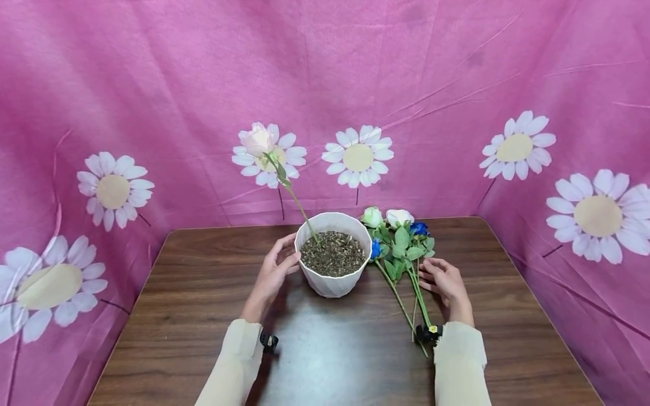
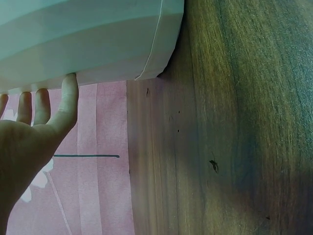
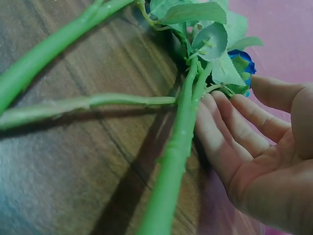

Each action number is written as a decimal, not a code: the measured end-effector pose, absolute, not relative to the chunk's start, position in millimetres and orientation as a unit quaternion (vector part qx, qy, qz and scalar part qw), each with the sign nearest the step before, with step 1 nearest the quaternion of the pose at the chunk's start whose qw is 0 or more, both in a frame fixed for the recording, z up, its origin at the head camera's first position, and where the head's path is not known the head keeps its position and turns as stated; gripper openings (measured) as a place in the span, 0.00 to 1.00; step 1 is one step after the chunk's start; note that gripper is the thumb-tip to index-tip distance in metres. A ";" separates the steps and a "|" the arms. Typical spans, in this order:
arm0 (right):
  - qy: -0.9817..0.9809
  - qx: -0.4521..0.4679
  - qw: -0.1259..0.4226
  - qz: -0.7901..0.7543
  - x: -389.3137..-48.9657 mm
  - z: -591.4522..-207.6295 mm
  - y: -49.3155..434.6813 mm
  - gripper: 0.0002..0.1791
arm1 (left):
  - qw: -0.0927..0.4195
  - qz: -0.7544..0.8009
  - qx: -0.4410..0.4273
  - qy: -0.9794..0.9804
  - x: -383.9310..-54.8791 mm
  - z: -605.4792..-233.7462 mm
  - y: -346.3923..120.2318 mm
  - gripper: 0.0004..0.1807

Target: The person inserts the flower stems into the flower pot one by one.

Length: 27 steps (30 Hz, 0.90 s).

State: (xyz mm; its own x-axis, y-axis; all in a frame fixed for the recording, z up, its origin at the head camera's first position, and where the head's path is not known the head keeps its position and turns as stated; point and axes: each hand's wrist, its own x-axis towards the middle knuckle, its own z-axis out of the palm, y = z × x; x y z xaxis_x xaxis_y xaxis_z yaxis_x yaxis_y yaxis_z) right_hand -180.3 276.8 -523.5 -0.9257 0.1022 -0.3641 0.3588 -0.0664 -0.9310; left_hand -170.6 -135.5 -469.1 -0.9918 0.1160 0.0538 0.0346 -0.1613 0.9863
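Note:
A white faceted flowerpot filled with dark soil stands on the table. One pale pink rose rises from the soil, its long stem leaning left. The fingertips of my left hand rest against the pot's left side, as the left wrist view also shows, fingers fairly straight. Right of the pot lie several cut roses: a white rose, a greenish-white rose and blue roses. My right hand lies beside their green stems, palm turned toward them, fingers loosely extended and nothing gripped.
The brown wooden table ends at a pink cloth backdrop printed with large daisies. A loose stem end reaches toward the front, close by the black wrist camera on the right arm. Another wrist camera sits on the left arm.

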 end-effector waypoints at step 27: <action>0.657 0.136 0.107 -0.734 -180.2 -516.9 285.4 0.28 | 0.029 0.770 0.056 0.635 -169.8 -468.3 -134.9 0.28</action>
State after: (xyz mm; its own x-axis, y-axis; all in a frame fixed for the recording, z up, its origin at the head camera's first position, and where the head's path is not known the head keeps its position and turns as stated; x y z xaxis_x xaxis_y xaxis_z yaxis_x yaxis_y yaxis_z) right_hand -180.2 285.4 -516.9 -0.9402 0.0217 -0.3400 0.3355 -0.1135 -0.9352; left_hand -169.8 -134.9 -468.3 -0.9920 0.1162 0.0500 0.0271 -0.1909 0.9812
